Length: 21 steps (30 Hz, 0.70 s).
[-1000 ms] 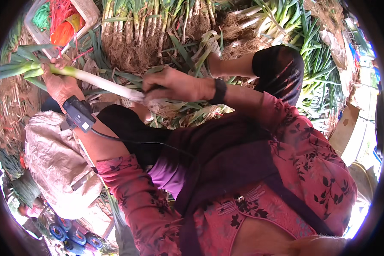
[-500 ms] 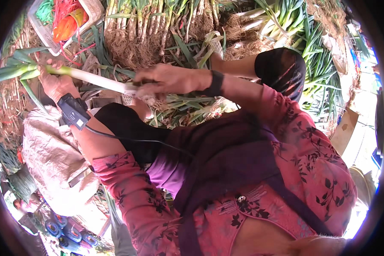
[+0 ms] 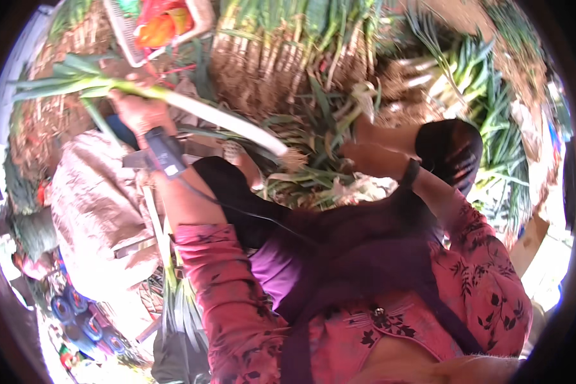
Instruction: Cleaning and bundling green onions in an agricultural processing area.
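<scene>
A leek (image 3: 227,121) with a long white stalk is held by my left hand (image 3: 142,110), whose fingers wrap around it near the green part. Its green leaves stick out to the left, and its root tuft (image 3: 293,159) points right and slightly down. My right hand (image 3: 368,159) is to the right of the roots, apart from the leek and near my knee. Motion smears its fingers, so I cannot make out whether they hold anything. Below the roots lie loose peeled leaves (image 3: 329,187) on the ground between my legs.
Rows of leeks with soil-covered roots (image 3: 256,70) stand at the far side. A white plastic basket (image 3: 130,45) holds orange, red and green stringy material. More leeks (image 3: 467,77) lie at the right. A pale sack (image 3: 86,198) sits at the left, beside my left arm.
My right hand has left the leek's root end and moved right and downward. The leek stays in my left hand, with its root end now bare of fingers. The whole view has shifted somewhat.
</scene>
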Available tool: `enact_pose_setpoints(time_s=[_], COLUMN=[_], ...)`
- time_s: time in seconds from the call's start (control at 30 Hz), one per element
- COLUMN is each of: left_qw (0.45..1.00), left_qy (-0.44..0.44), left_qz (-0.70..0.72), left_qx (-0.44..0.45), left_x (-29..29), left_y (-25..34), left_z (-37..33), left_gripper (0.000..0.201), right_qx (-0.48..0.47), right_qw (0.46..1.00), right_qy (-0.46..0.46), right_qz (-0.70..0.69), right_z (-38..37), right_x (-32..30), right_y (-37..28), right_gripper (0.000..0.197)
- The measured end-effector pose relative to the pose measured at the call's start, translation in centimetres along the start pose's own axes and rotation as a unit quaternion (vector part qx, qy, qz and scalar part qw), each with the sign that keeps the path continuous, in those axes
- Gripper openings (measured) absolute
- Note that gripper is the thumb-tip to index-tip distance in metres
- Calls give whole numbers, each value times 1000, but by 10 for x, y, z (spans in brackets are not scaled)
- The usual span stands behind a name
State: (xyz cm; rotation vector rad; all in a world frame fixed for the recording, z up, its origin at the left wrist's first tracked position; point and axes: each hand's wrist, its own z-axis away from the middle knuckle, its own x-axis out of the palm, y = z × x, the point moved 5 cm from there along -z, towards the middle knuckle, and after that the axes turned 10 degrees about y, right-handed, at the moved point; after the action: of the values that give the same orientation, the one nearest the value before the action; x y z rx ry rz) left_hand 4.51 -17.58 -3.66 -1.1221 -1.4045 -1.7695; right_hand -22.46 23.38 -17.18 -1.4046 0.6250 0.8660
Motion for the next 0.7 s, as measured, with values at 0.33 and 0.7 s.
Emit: enact_pose_setpoints(time_s=[0.33, 0.7], left_qw=[994, 889], left_qy=[81, 84], left_qz=[-67, -259], left_qx=[28, 368], left_x=[23, 9], left_y=[-36, 279], left_z=[36, 158], left_gripper=[39, 15], right_qx=[172, 39], right_qw=[858, 993], right_qy=[-30, 104], right_qz=[-482, -45], right_z=[-50, -51], right_x=[-27, -9], right_y=[-146, 21], right_gripper=[32, 17])
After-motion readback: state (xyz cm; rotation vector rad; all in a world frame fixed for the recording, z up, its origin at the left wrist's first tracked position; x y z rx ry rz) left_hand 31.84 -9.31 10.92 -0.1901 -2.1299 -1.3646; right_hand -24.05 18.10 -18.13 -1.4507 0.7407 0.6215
